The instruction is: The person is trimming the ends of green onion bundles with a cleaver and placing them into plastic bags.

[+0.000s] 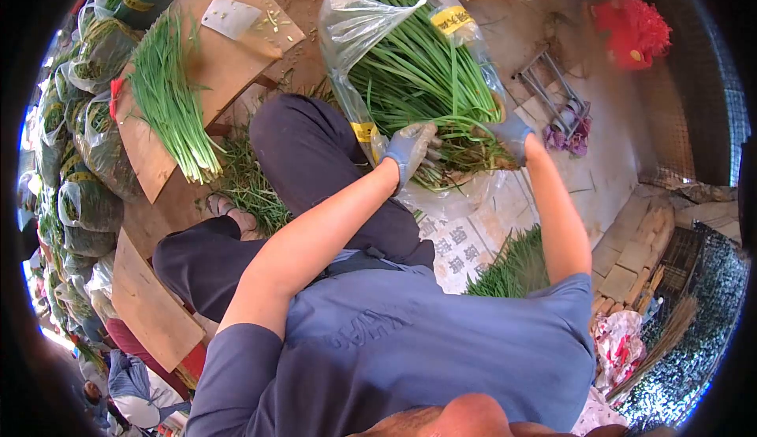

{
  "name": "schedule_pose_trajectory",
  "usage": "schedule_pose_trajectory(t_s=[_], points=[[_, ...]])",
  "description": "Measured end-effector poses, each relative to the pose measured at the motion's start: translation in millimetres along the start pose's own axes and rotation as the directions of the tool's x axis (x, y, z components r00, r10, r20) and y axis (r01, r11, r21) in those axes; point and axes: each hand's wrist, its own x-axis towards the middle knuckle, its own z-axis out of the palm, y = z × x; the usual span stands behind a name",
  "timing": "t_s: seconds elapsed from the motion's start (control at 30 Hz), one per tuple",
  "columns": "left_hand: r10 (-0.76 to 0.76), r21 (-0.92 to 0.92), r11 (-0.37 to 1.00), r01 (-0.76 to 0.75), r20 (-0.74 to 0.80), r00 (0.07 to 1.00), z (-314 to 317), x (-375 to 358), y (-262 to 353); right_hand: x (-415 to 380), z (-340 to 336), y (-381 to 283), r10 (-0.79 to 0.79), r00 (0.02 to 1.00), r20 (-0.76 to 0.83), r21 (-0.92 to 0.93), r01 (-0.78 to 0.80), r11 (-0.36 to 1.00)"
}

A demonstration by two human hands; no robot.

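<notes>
Blue-grey shirt (441, 334) fills the lower view; at left, packed bags (98, 126) of greens are stacked. A bench (229, 63) bears a loose green bunch (169, 98) and, smaller, a white blade-like piece (230, 18). Beyond the knees, a clear bag (347, 51) holds long green stalks (418, 66), mostly inside, its near end unclosed. The gloved left hand (412, 149) has fingers clenched on that bag's edge; the right hand (511, 133) touches the root ends, its grip unclear.
</notes>
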Motion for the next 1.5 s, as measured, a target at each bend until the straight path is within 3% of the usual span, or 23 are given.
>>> schedule_pose_trajectory(t_s=[0.03,0.07,0.1,0.13,0.2,0.27,0.33,0.43,0.47,0.5,0.53,0.57,0.63,0.7,0.77,0.87,0.97,1.0,1.17,1.23,1.3,1.43,1.5], points=[[0.138,0.079,0.988,-0.130,-0.115,0.984,7,0,3,0,2,1,-0.070,0.997,-0.026,-0.003,0.070,0.998],[0.281,0.173,0.954,-0.247,-0.213,0.936,14,1,6,-7,14,-11,-0.157,0.981,-0.111,-0.225,0.129,0.966],[0.421,0.275,0.897,-0.346,-0.297,0.857,18,2,8,-14,21,-22,-0.189,0.973,-0.135,-0.266,0.148,0.953],[0.681,0.618,0.658,-0.429,-0.246,0.690,9,15,1,-22,27,-33,-0.222,0.963,-0.154,-0.307,0.167,0.937],[0.480,0.422,0.845,-0.329,-0.326,0.814,6,32,-1,-36,32,-58,-0.143,0.979,-0.143,-0.293,0.096,0.951],[0.299,0.260,0.942,-0.214,-0.354,0.886,15,19,13,-39,35,-63,-0.165,0.981,-0.098,-0.270,0.134,0.953],[0.360,0.064,0.932,-0.357,-0.290,0.887,12,47,-16,-40,31,-65,-0.121,0.993,-0.005,-0.150,0.118,0.982],[0.157,-0.324,0.929,-0.177,-0.087,0.984,16,35,5,-40,37,-64,-0.147,0.987,0.072,-0.319,0.162,0.934],[0.034,-0.383,0.924,-0.018,0.035,0.999,20,23,30,-43,44,-60,-0.215,0.975,0.063,-0.438,0.221,0.872],[-0.082,-0.421,0.896,0.144,0.164,0.983,20,19,42,-51,50,-78,-0.159,0.986,0.051,-0.536,0.161,0.829],[0.035,-0.466,0.878,0.107,0.287,0.957,15,27,37,-59,54,-98,-0.104,0.994,0.033,-0.627,0.102,0.772],[0.074,-0.434,0.899,0.062,0.291,0.954,14,25,41,-68,57,-111,-0.047,0.999,0.007,-0.706,0.038,0.708],[0.147,-0.363,0.932,-0.026,0.311,0.939,11,20,49,-73,54,-110,-0.166,0.986,0.023,-0.706,0.133,0.696],[0.022,-0.200,0.980,0.024,0.224,0.974,0,12,60,-75,53,-107,-0.201,0.978,0.056,-0.703,0.182,0.687],[0.064,-0.251,0.967,-0.039,0.092,0.994,-5,11,64,-79,63,-102,-0.251,0.967,0.048,-0.752,0.200,0.627],[0.079,-0.574,0.818,0.036,0.175,0.981,3,15,60,-86,81,-99,-0.325,0.946,0.006,-0.805,0.198,0.560],[0.201,-0.647,0.761,-0.045,0.170,0.965,6,19,55,-95,96,-89,-0.414,0.910,-0.018,-0.837,0.213,0.504],[0.167,-0.632,0.774,0.043,0.269,0.949,1,21,56,-97,98,-89,-0.438,0.898,-0.041,-0.821,0.219,0.527],[0.286,-0.548,0.836,-0.036,0.378,0.881,5,15,79,-100,95,-92,-0.424,0.902,-0.078,-0.555,0.314,0.771],[0.286,-0.614,0.788,-0.051,0.292,0.913,14,12,84,-101,89,-96,-0.395,0.917,-0.054,-0.486,0.321,0.813],[0.308,-0.605,0.796,-0.035,0.354,0.883,-3,24,76,-103,82,-106,-0.333,0.943,0.016,-0.484,0.299,0.822],[0.322,-0.620,0.784,0.027,0.443,0.837,-6,15,86,-75,56,-67,-0.492,0.848,-0.194,-0.242,0.445,0.862],[0.272,-0.600,0.798,0.055,0.440,0.856,-9,11,84,-57,29,-50,-0.390,0.833,-0.393,-0.094,0.386,0.918]])
